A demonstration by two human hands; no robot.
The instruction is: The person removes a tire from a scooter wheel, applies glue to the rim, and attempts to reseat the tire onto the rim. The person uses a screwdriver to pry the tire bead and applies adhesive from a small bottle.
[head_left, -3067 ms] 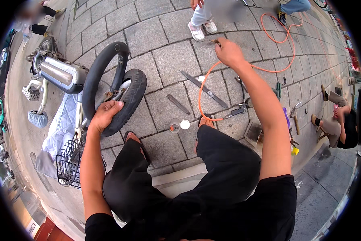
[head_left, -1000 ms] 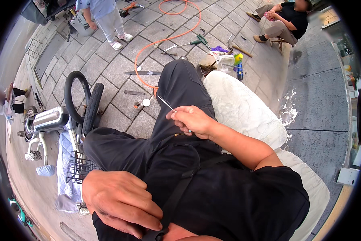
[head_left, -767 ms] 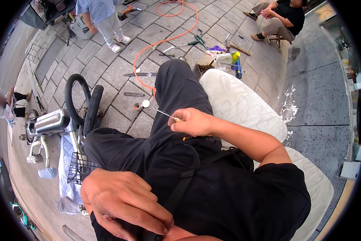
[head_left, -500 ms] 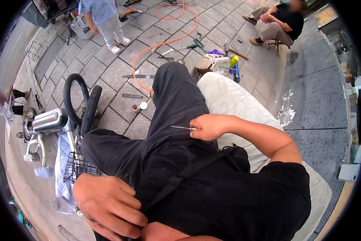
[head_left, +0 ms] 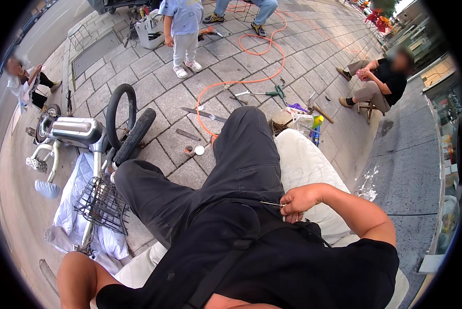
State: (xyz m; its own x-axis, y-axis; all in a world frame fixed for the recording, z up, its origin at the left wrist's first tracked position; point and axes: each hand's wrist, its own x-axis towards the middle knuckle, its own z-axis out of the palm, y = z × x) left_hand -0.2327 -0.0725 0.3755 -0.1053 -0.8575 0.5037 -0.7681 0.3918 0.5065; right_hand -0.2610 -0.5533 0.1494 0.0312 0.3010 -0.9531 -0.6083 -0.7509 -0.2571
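Closed around a thin metal tool (head_left: 270, 203), my right hand (head_left: 297, 202) is down at my right hip, beside a black bag (head_left: 313, 230) on a strap (head_left: 240, 244). Only my left arm (head_left: 76, 273) shows at the lower left, the hand out of view. I sit on a pale pad (head_left: 305, 159). To the left lies a bicycle (head_left: 74, 129) with a black basket (head_left: 100, 203) on a white quilt (head_left: 61, 232); an inner tube (head_left: 110, 113) stands up beside its tyre (head_left: 133, 136). A small can (head_left: 189, 150) and white lid (head_left: 199, 150) are in front of me.
A tool pile (head_left: 303, 118), flat bars (head_left: 188, 134) and an orange hose (head_left: 218, 83) lie on the paving. A standing person (head_left: 184, 46) is ahead, another with jeans (head_left: 256, 10) behind, a seated one (head_left: 375, 85) at right, another (head_left: 28, 80) at far left.
In the last second my right hand has moved with the tool toward my hip. My left hand has dropped from my collar out of view. The camera has tilted, showing more of the surroundings.
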